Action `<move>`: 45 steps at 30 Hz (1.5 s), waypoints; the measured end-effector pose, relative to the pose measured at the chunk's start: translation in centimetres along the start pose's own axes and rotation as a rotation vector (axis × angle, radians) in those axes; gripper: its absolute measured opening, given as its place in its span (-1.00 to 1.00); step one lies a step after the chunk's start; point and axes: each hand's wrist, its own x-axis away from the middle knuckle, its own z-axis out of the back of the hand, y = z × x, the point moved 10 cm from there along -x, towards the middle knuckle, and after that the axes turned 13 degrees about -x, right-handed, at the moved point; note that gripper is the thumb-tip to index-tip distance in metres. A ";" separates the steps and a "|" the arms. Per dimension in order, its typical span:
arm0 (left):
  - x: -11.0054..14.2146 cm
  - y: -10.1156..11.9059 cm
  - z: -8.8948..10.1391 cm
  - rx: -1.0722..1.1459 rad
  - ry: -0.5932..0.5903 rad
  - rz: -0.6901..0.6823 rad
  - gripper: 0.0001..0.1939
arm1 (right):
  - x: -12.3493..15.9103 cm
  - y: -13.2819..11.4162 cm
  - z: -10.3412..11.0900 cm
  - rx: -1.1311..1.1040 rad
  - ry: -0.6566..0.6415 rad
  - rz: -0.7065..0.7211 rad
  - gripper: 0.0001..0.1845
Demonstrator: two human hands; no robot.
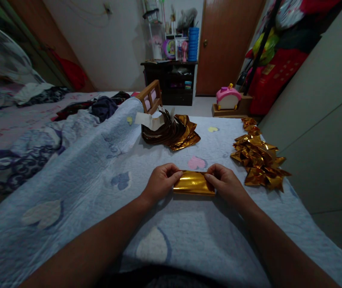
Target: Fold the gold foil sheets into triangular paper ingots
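Note:
Between my hands is a gold foil paper sheet (194, 183), shaped into a wide rectangle with its long side running left to right. My left hand (164, 179) pinches its upper left corner, thumb on top. At the upper right corner my right hand (222, 178) grips it the same way. Farther off lies a stack of foil papers (171, 130), fanned out, gold on one face and dark along the edges, with a pale paper band at its left. To the right is a heap of folded gold foil pieces (258, 156) with pointed ends.
A blue quilt (123, 224) with heart patterns covers the bed surface, rising into a ridge on the left. Beyond it stand a wooden rail (151, 96), a dark cabinet (167, 86) and a pink toy (228, 98). A pale cabinet side (318, 132) borders the right.

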 end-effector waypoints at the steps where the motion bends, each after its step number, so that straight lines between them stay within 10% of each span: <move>1: 0.0 -0.1 -0.2 -0.049 0.000 0.000 -0.79 | 0.0 0.0 0.2 0.058 0.019 0.007 -0.83; 19: -0.3 1.0 -1.7 -0.852 0.006 -0.153 -0.83 | -0.1 -0.1 -0.6 0.730 0.072 -0.011 -0.86; 26: -0.7 1.3 -1.0 -0.800 0.063 -0.205 -0.91 | 0.1 -0.5 -1.3 0.804 0.035 0.028 -0.86; 33: -1.0 1.6 -3.6 -0.641 -0.195 -0.419 -0.80 | 0.3 -1.8 -2.1 0.928 0.043 0.220 -0.85; 45: 0.0 2.8 -3.7 -0.662 -0.293 -0.434 -0.80 | 0.8 -1.7 -5.1 0.936 -0.219 0.338 -0.87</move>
